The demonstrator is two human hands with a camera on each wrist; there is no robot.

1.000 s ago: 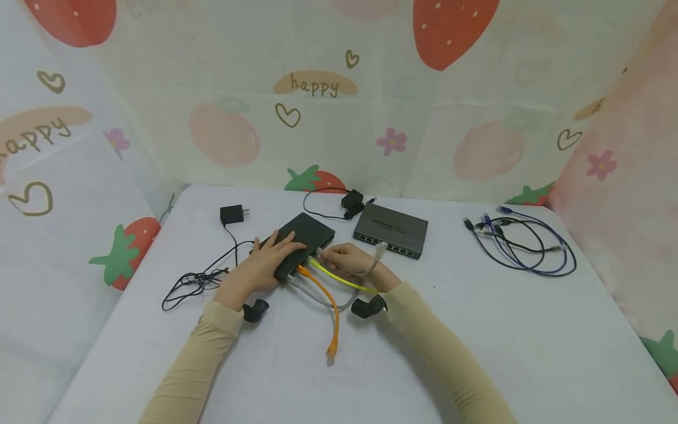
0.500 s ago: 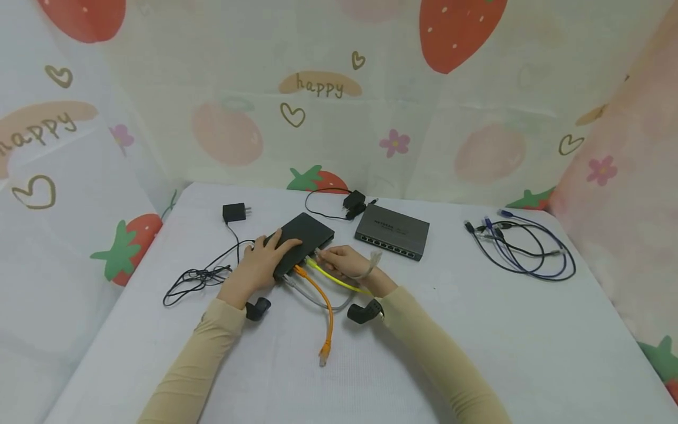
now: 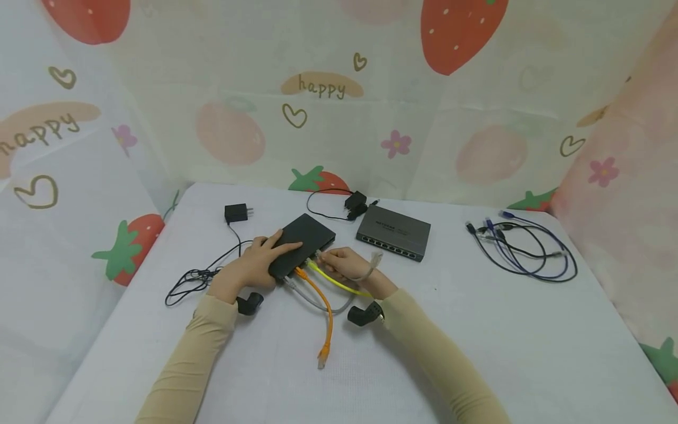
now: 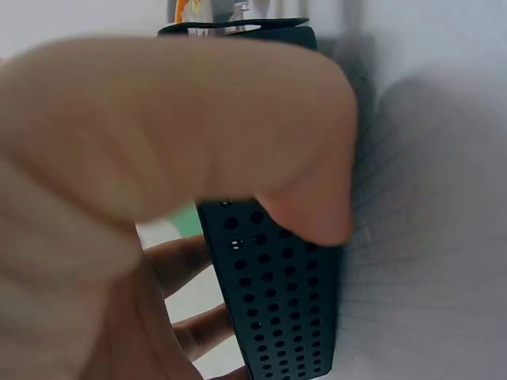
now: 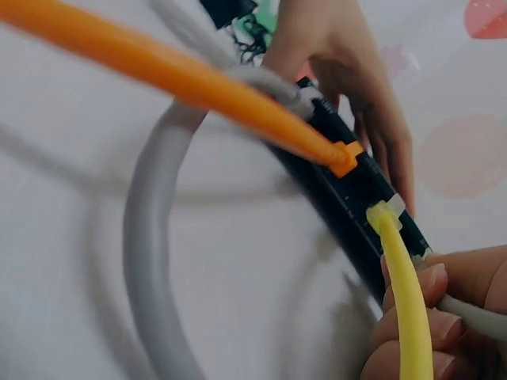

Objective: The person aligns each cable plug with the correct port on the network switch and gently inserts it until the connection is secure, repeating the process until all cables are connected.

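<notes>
My left hand [image 3: 251,268] grips the left side of a black network switch [image 3: 307,229], fingers over its top. In the left wrist view the bent thumb [image 4: 238,127] lies across the perforated side panel [image 4: 277,293]. My right hand [image 3: 346,263] pinches a grey network cable [image 5: 475,318] at its plug, right at the end of the port row; the plug is mostly hidden by the fingers. An orange cable [image 5: 238,103], a yellow cable [image 5: 412,309] and another grey cable length [image 5: 150,237] are seated in the ports. A loose grey plug [image 3: 376,257] hangs over my right wrist.
A second switch [image 3: 394,232] lies to the right, with a black power adapter [image 3: 355,201] behind it. Another adapter [image 3: 236,212] and its tangled cord [image 3: 193,282] lie left. Coiled blue and black cables [image 3: 521,244] rest at far right.
My left hand has slid slightly left and back along the switch. The orange cable's free end has swung a little left. My right hand stays pinching the grey cable at the port end.
</notes>
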